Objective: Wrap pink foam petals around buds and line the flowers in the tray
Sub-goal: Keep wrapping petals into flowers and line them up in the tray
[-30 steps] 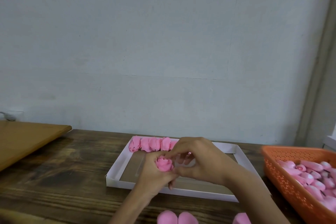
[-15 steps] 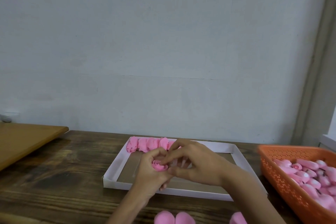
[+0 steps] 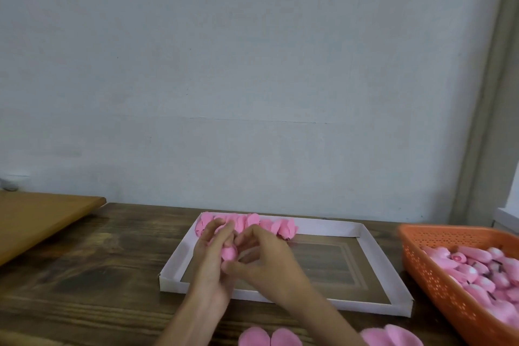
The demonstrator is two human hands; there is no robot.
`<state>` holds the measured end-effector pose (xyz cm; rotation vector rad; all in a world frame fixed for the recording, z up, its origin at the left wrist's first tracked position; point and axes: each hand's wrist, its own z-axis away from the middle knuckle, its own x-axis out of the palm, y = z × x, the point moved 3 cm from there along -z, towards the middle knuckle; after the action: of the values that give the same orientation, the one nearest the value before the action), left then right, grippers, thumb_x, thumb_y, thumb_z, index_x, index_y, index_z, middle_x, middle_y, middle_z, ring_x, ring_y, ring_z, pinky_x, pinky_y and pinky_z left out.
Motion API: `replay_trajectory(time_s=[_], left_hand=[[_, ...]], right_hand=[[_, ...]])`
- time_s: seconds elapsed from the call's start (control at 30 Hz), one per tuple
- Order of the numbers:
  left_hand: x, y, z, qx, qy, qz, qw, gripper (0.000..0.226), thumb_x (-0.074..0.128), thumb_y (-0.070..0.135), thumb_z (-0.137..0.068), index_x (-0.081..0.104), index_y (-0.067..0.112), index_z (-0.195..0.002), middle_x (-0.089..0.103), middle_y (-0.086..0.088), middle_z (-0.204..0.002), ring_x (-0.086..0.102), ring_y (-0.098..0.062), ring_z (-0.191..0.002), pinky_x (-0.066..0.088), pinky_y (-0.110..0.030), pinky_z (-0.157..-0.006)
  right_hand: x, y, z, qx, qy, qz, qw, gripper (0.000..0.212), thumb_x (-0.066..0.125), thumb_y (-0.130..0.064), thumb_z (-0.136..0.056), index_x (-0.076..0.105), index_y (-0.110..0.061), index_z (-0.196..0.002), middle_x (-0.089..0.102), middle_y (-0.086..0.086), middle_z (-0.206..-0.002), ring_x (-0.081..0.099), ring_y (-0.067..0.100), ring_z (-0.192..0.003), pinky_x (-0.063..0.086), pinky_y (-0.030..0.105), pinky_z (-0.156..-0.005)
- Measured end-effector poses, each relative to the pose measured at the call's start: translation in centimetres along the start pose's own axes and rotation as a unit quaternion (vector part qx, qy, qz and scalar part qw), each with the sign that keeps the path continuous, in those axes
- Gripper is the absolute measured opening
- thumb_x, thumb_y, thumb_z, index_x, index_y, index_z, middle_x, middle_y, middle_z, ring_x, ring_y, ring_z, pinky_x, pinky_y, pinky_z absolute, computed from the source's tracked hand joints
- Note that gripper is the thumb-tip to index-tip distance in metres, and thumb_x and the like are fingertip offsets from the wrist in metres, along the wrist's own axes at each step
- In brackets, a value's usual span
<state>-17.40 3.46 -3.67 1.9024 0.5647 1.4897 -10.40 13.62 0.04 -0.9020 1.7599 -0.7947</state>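
A pink foam flower [image 3: 229, 253] sits between both hands above the left part of the white tray [image 3: 377, 255]. My left hand [image 3: 213, 258] wraps its fingers around the flower from the left. My right hand [image 3: 266, 264] pinches it from the right with thumb and fingertips. Most of the flower is hidden by the fingers. A row of finished pink flowers [image 3: 280, 229] lies along the tray's far edge, partly behind my hands.
An orange basket [image 3: 421, 261] full of pink buds [image 3: 477, 270] stands at the right. Loose pink petals [image 3: 269, 337] lie on the dark wooden table [image 3: 84, 275] near the front edge, more petals [image 3: 393, 337] to their right. A lighter wooden board [image 3: 36, 219] is at the left.
Both hands stay together on the flower and have shifted slightly left over the tray. The flower is now more covered by the fingers. The camera has tilted a little.
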Motion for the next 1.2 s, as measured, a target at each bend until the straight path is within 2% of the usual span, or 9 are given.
replay_trajectory(time_s=[0.13,0.27,0.53,0.67,0.73,0.83,0.93,1.07,1.2], left_hand=[[-0.1,0.0,0.0,-0.020,-0.023,-0.010,0.999,0.024,0.077,0.032,-0.084,0.055,0.021,-0.081,0.047,-0.005,-0.075,0.058,-0.022,-0.067,0.054,-0.031,-0.054],[0.3,-0.1,0.0,-0.020,-0.033,-0.009,0.999,0.026,0.078,0.033,-0.081,0.058,0.018,-0.089,0.055,-0.003,-0.075,0.065,-0.020,-0.066,0.056,-0.031,-0.054],[0.1,-0.9,-0.1,-0.068,-0.028,0.015,0.997,0.082,0.098,0.049,-0.061,0.068,0.006,-0.123,0.066,-0.009,-0.101,0.073,-0.024,-0.089,0.060,-0.036,-0.070],[0.5,-0.2,-0.6,-0.073,-0.085,0.053,0.992,0.060,0.102,0.046,-0.056,0.077,0.019,-0.103,0.073,-0.009,-0.105,0.076,-0.031,-0.093,0.061,-0.042,-0.069],[0.4,0.4,-0.6,-0.077,-0.118,0.059,0.988,0.064,0.102,0.043,-0.058,0.076,0.019,-0.111,0.073,-0.012,-0.113,0.075,-0.035,-0.101,0.061,-0.042,-0.066],[0.1,1.1,-0.6,-0.075,-0.168,0.044,0.982,0.074,0.100,0.035,-0.066,0.070,0.014,-0.129,0.065,-0.022,-0.135,0.065,-0.040,-0.124,0.060,-0.048,-0.088],[-0.1,1.4,-0.4,-0.060,-0.209,0.006,0.976,0.093,0.103,0.033,-0.061,0.062,0.007,-0.140,0.059,-0.029,-0.142,0.056,-0.043,-0.130,0.040,-0.052,-0.107],[0.0,1.2,-0.2,-0.061,-0.235,-0.019,0.970,0.084,0.106,0.029,-0.053,0.073,0.009,-0.128,0.065,-0.023,-0.134,0.065,-0.030,-0.109,0.055,-0.037,-0.087],[0.0,1.1,-0.1,-0.061,-0.232,-0.021,0.971,0.081,0.108,0.025,-0.049,0.077,0.009,-0.122,0.065,-0.025,-0.138,0.069,-0.032,-0.110,0.062,-0.037,-0.080]], right_hand=[[0.9,0.2,0.3,0.000,0.030,-0.036,0.999,0.026,0.085,-0.025,-0.079,0.066,-0.026,-0.097,0.074,-0.014,-0.091,0.074,0.003,-0.081,0.059,0.024,-0.078],[0.9,0.3,0.6,-0.019,0.058,-0.042,0.997,0.030,0.084,-0.016,-0.077,0.066,-0.028,-0.097,0.075,-0.014,-0.093,0.075,0.008,-0.076,0.061,0.029,-0.076],[1.4,0.4,0.5,-0.022,0.095,-0.085,0.992,0.024,0.083,-0.010,-0.075,0.073,-0.022,-0.094,0.077,-0.008,-0.087,0.074,0.013,-0.077,0.063,0.037,-0.078],[0.8,0.3,0.3,0.057,0.061,-0.197,0.977,0.020,0.083,-0.002,-0.075,0.073,-0.012,-0.088,0.079,0.005,-0.087,0.075,0.021,-0.080,0.063,0.042,-0.083],[0.3,0.1,0.2,0.098,0.031,-0.281,0.954,0.019,0.081,0.001,-0.075,0.072,-0.008,-0.088,0.079,0.014,-0.089,0.074,0.022,-0.078,0.064,0.041,-0.084],[-1.0,0.0,0.0,0.135,-0.008,-0.373,0.918,0.021,0.081,-0.001,-0.074,0.071,-0.005,-0.092,0.076,0.022,-0.093,0.072,0.027,-0.080,0.063,0.036,-0.083],[-2.1,0.0,-0.1,0.153,-0.053,-0.419,0.893,0.026,0.080,-0.002,-0.078,0.068,-0.001,-0.100,0.072,0.022,-0.094,0.071,0.027,-0.081,0.061,0.030,-0.081],[-2.8,0.0,-0.2,0.170,-0.103,-0.418,0.887,0.031,0.080,-0.008,-0.075,0.070,-0.003,-0.105,0.072,0.020,-0.098,0.072,0.024,-0.081,0.061,0.029,-0.081],[-3.1,-0.2,0.0,0.181,-0.130,-0.404,0.887,0.032,0.078,-0.012,-0.078,0.067,-0.006,-0.107,0.071,0.019,-0.096,0.072,0.024,-0.079,0.061,0.029,-0.078]])
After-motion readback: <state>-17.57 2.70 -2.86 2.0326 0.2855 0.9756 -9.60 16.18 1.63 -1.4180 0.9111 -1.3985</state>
